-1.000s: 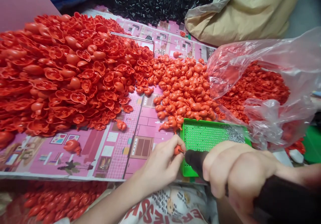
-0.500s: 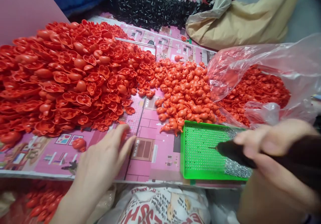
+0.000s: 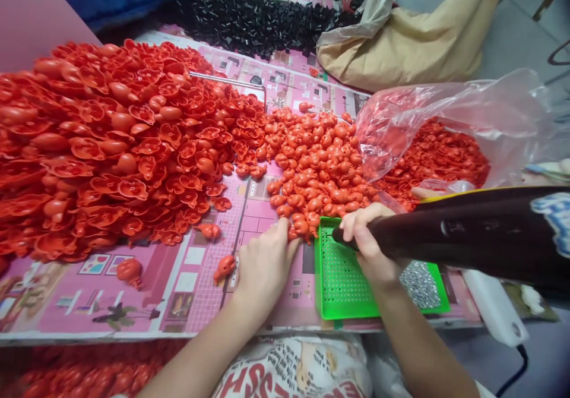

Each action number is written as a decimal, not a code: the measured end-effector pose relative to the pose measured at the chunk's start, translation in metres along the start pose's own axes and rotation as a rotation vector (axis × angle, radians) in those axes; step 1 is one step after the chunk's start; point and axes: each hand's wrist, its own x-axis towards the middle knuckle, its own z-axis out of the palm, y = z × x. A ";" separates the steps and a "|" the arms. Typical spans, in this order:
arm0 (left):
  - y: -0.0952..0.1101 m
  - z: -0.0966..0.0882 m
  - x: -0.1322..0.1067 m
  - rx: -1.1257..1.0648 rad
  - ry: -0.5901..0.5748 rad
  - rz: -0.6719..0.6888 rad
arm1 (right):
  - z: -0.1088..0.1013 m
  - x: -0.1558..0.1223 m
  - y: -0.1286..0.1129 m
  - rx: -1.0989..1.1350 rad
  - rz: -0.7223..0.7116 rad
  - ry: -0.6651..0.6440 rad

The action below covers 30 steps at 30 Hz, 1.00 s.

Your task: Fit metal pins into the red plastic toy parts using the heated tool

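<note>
Two bare hands at the near edge of a pink printed sheet, working between a heap of plump orange-red moulded plastic pieces and a green perforated tray. Heap spilling right up to the tray's top edge, seemingly to keep reaches short. Left hand: fingers pressed together, tips down at the heap's foot, maybe on a piece, but too hidden to call it a pinch. Right hand: wrapped round a long black pen-like tool, tip angled at the tray's top corner. Silver rhinestones banked in the tray's lower right corner, handy for that tip. One loose piece just beside the left hand. Versus half a second back: left hand no longer spread near the flatter pieces, tool shifted from mid-tray to the corner.
</note>
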 end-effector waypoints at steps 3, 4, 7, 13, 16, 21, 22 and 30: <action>-0.009 -0.002 -0.007 -0.129 0.007 -0.006 | 0.002 0.000 0.004 0.013 0.000 -0.017; -0.012 -0.003 -0.010 -0.200 0.007 -0.008 | 0.002 0.000 0.005 0.018 -0.002 -0.019; -0.018 -0.006 -0.017 -0.463 -0.026 0.030 | 0.001 0.001 0.005 0.040 -0.010 -0.030; -0.010 -0.002 -0.022 -0.907 -0.159 0.099 | 0.000 -0.001 0.005 0.076 -0.024 -0.055; -0.004 0.004 -0.025 -0.981 -0.165 0.100 | -0.001 -0.001 0.006 0.087 -0.039 -0.040; 0.000 0.012 -0.030 -1.045 -0.171 0.053 | -0.001 -0.003 0.006 0.098 -0.041 -0.066; 0.000 0.013 -0.031 -1.056 -0.177 0.050 | -0.001 -0.003 0.006 0.096 -0.038 -0.072; 0.005 0.017 -0.031 -1.139 -0.201 0.062 | -0.001 -0.003 0.007 0.094 -0.042 -0.069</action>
